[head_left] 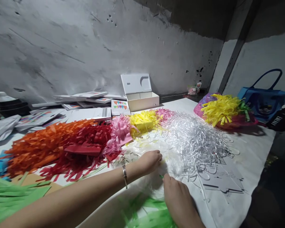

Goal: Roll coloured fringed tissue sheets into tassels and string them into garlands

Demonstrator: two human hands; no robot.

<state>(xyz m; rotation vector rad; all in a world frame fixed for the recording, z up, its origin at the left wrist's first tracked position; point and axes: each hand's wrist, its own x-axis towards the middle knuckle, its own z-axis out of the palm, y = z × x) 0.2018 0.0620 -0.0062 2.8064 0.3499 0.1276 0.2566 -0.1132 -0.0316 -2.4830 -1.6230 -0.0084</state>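
My left hand (150, 162), with a metal bangle on its wrist, is closed over a clear plastic bag (142, 147); what its fingers hold, if anything, is hidden. Just nearer to me, my right hand (177, 194) is pinched, and a thin green strip (161, 176) pokes out beside the thumb. Below the hands lies green fringed paper (154, 213), partly blurred. A large tangle of white string (194, 136) sits to the right of the plastic.
Bundles of orange (45, 144), red (87, 142), pink (120, 131) and yellow fringed paper (143, 123) line the table's left and middle. Behind them stand flat printed boxes (90, 113) and an open white box (143, 102). A blue bag (263, 99) is at the right.
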